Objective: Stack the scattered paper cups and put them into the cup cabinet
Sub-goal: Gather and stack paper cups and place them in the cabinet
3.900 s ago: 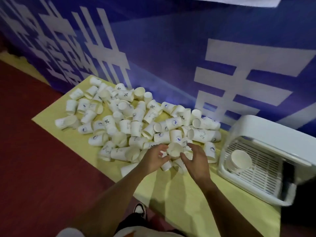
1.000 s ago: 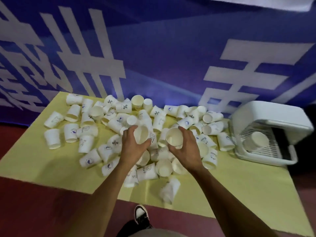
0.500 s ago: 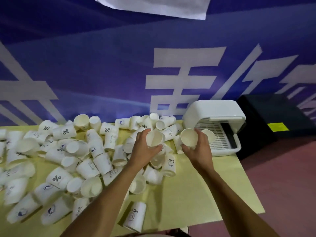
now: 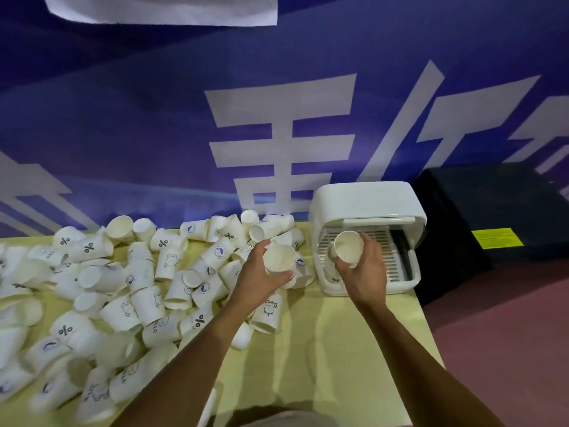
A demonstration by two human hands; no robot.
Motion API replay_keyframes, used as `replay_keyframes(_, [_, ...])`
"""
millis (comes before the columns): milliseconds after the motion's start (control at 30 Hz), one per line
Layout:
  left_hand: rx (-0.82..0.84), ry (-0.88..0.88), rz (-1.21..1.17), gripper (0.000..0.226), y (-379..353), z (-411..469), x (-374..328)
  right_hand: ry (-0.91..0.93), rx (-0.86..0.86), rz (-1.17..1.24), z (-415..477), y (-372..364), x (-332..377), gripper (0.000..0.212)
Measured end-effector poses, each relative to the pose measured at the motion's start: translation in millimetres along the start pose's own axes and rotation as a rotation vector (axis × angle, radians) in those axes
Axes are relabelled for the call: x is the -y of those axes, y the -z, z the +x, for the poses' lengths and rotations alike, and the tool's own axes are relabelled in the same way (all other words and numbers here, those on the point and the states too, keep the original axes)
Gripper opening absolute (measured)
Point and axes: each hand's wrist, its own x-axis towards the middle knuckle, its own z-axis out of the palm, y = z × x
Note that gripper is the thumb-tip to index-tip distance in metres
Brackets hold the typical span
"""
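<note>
Paper cups (image 4: 138, 288) lie heaped on the yellow table (image 4: 323, 349), left of the white cup cabinet (image 4: 363, 198). Just left of the cabinet the left hand (image 4: 257, 277) grips one cup (image 4: 278, 257); the right hand (image 4: 368, 275) curls round another cup (image 4: 348, 248) at the cabinet's open front, hiding part of its rack (image 4: 392, 263). A black box (image 4: 492, 211) stands right of the cabinet.

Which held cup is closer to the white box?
The right hand's cup, at the box's open front; the left hand's is over the pile.
</note>
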Motion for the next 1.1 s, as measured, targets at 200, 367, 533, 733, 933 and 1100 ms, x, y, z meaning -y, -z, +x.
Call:
replay_keyframes(200, [0.046,-0.005,0.069,0.080,-5.6,17.0,-2.6,-0.068,0.104,-0.114,9.6,-13.4,-9.8,0.076])
replay_keyframes(367, [0.131,0.000,0.063,0.078,-14.6,25.5,1.1,-0.068,0.153,-0.129,6.2,-19.7,-16.9,0.079])
replay_keyframes(533, [0.163,0.000,0.070,0.082,-21.8,29.8,5.7,-0.055,0.173,-0.164,6.8,-20.2,-18.5,0.076])
replay_keyframes(733, [0.165,0.015,0.062,0.069,-20.8,33.3,-1.9,0.072,0.065,-0.097,4.3,-13.2,-10.1,0.046])
replay_keyframes(933, [0.170,-0.022,-0.029,0.059,-17.1,31.1,-22.9,0.168,0.299,0.041,-1.2,-13.0,10.7,0.055])
replay_keyframes(1100, [0.168,-0.040,-0.068,0.058,-12.8,26.9,-30.9,0.145,0.331,0.134,-5.1,-15.8,19.8,0.066])
